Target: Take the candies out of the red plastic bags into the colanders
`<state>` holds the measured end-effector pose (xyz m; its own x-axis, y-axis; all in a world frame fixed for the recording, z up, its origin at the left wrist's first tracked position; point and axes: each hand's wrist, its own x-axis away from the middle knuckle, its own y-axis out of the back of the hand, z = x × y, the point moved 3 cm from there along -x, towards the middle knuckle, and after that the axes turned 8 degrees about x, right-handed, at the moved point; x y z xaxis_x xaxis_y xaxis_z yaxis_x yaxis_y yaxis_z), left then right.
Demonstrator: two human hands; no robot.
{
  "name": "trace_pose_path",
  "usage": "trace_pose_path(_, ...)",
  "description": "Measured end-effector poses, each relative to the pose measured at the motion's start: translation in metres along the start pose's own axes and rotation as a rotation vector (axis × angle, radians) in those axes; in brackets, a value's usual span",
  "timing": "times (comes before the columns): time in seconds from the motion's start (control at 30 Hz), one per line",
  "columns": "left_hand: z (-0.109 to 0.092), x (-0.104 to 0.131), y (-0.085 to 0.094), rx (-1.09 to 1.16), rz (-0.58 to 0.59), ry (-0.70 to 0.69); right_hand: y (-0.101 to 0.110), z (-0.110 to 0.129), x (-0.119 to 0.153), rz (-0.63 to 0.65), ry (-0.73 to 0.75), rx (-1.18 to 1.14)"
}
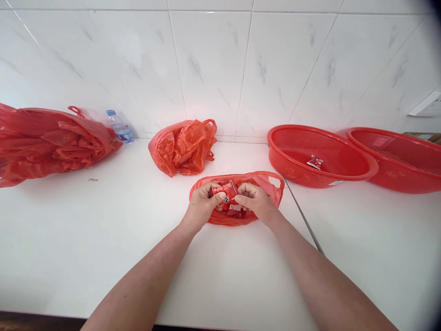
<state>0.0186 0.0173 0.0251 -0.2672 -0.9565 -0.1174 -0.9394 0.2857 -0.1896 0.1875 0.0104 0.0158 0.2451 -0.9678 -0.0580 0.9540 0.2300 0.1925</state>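
Observation:
My left hand (203, 202) is closed on a small red packet (224, 189) with white and black print, thumb on its front. At the packet's right edge, the fingers of my right hand (257, 201) are pinched together on it. Both hands are over an open red plastic bag (229, 221) lying on the white table, its handle loop at the right. Inside the bag, below the held packet, more red packets (234, 210) show partly, some hidden by my hands.
Right of the bag stands a red colander (292, 172) with one small packet (314, 162) in it. A second red colander (389, 172) overlaps its right side. Bunched red bags (182, 147) lie behind, a large red bag (51, 142) and water bottle (120, 127) at left. A seam (305, 218) crosses the table.

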Motion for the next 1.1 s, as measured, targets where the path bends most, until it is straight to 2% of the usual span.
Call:
trace_pose_path(0.23,0.003,0.001,-0.001,-0.095,-0.006,0.014,0.005,-0.004,-0.002,-0.085,0.039,0.065)
trace_pose_path(0.37,0.004,0.004,-0.005,-0.209,-0.063,-0.117,0.007,-0.003,-0.002,-0.175,0.041,0.11)
trace_pose_path(0.47,0.002,0.006,-0.006,-0.353,-0.131,-0.229,0.007,-0.001,-0.001,-0.227,0.028,0.134)
trace_pose_path(0.6,-0.002,0.009,-0.005,-0.56,-0.163,-0.365,0.008,0.001,0.0,-0.26,-0.002,0.18)
trace_pose_path(0.7,-0.005,0.01,-0.003,-0.702,-0.14,-0.504,0.006,0.001,0.001,-0.163,0.002,0.14)
trace_pose_path(0.8,-0.008,0.01,-0.005,-0.839,-0.05,-0.68,0.001,0.0,0.001,-0.011,0.024,0.071)
trace_pose_path(0.87,-0.009,0.011,-0.006,-0.892,-0.012,-0.753,-0.002,0.0,0.001,0.025,0.022,0.042)
trace_pose_path(0.97,-0.009,0.011,-0.008,-0.891,0.009,-0.752,-0.002,-0.001,-0.001,-0.028,-0.034,0.024)
trace_pose_path(1.1,-0.007,0.01,-0.008,-0.803,-0.013,-0.649,0.003,0.0,-0.001,-0.146,-0.061,0.045)
